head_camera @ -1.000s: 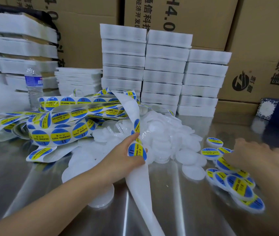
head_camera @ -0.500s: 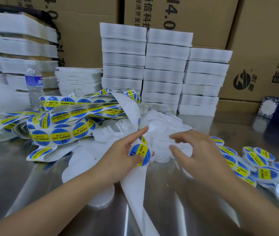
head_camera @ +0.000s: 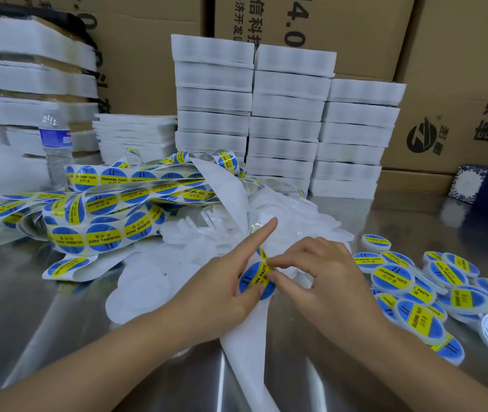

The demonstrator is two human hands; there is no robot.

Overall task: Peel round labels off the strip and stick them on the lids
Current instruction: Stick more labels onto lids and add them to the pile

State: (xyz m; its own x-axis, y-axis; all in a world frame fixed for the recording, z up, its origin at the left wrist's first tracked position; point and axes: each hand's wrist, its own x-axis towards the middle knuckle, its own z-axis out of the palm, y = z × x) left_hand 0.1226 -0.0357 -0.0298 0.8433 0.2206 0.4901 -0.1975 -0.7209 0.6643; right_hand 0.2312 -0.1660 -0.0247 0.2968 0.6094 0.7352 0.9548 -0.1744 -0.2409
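At label (head_camera: 250,278) now, apparently: right hand (head_camera: 326,281)

Cardboard cartons (head_camera: 147,60) behind a shiny steel table (head_camera: 28,307)

place: packing workshop | evidence: stacked cardboard cartons (head_camera: 459,69), white foam trays (head_camera: 287,114), steel table (head_camera: 28,307)

One head-worn wide-angle view. Faces forward and down over the steel table (head_camera: 43,322). Close under the lens, centre frame: left hand (head_camera: 216,289) and right hand (head_camera: 326,278); cardboard cartons (head_camera: 147,69) close off the far top edge.
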